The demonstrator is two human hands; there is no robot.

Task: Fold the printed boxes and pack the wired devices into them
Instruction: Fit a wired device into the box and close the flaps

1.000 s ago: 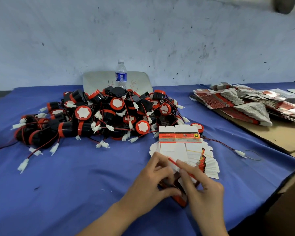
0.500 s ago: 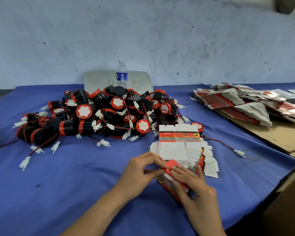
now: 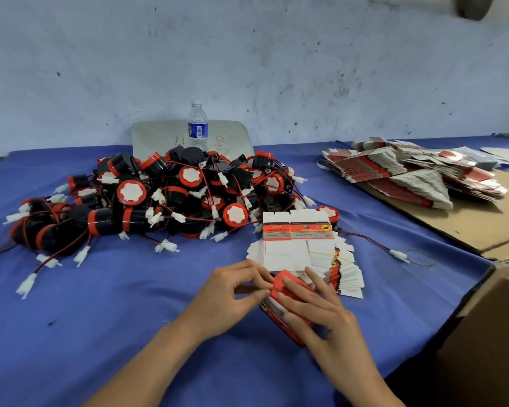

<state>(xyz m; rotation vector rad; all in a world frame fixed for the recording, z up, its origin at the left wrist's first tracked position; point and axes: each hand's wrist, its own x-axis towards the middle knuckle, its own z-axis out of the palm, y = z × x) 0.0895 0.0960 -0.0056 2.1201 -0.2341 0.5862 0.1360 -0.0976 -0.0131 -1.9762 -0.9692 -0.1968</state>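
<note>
Left to centre of frame: heap of wired devices [image 3: 165, 198], black bodies with red rims and white connector plugs on red-black leads, lying on the blue cloth [image 3: 100, 318]; far too tangled for an exact count, several dozen by estimate. One further device [image 3: 329, 212] sits apart just behind the blank stack, its lead trailing right to a plug near a rubber band [image 3: 420, 257]. One water bottle [image 3: 198, 126] stands upper centre, in front of a grey board [image 3: 159, 136] leaning on the wall. Lower centre: left hand [image 3: 229, 298], thumb and forefinger curled and pinching the red end flap of the printed box [image 3: 288, 304]; right hand [image 3: 315, 312] wraps the box body from the right, fingers laid over its top face, thumb beneath, gripping it. One box in hand, at lower centre just in front of the fanned stack of flat box blanks [image 3: 303, 254]; blank count not readable. Judgement: step in hand is closing or tucking an end flap. To do it well, hold the body square with the right hand so the walls do not collapse, crease the flap along its score, then slide the tab in without buckling. Whether a device is already inside cannot be told. Right of frame: second, larger pile of flat blanks [image 3: 409, 174] on a cardboard sheet [image 3: 482, 227]; lower right, edge of one brown carton [image 3: 500, 318].
</note>
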